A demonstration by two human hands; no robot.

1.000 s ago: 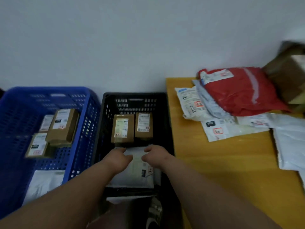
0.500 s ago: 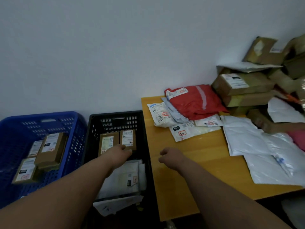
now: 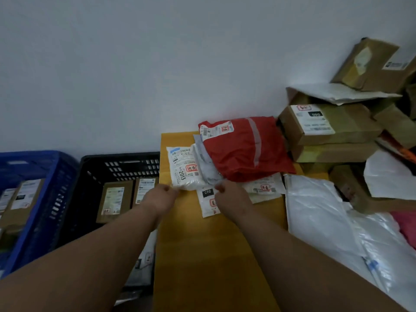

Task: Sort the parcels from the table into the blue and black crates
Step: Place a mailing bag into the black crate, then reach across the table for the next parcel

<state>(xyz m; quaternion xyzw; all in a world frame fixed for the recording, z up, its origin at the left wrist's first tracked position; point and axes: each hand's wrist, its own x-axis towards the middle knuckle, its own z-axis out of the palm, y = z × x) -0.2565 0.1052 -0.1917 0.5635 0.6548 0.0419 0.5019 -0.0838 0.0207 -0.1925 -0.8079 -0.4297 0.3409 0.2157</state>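
Note:
A white parcel marked 2013 [image 3: 183, 170] lies at the left end of the yellow table [image 3: 202, 255], partly on a grey bag [image 3: 203, 155] and beside a red parcel [image 3: 243, 149]. My left hand [image 3: 161, 199] pinches its lower left corner. My right hand [image 3: 229, 195] has curled fingers at its lower right edge, over a flat white parcel labelled 010 [image 3: 206, 207]. Left of the table stands the black crate [image 3: 119, 164] with two brown boxes [image 3: 113, 199] and a white bag [image 3: 144, 262]. The blue crate [image 3: 56, 176] at far left holds brown boxes [image 3: 24, 194].
Large white plastic bags [image 3: 326, 221] cover the table's right half. Stacked cardboard boxes [image 3: 326, 126] rise at the back right against the wall. Another flat white parcel [image 3: 263, 188] lies under the red one. Bare table surface shows in front of my hands.
Both hands left the white bag in the black crate and moved right and forward onto the table. They now hold the white 2013 parcel. The camera has swung right.

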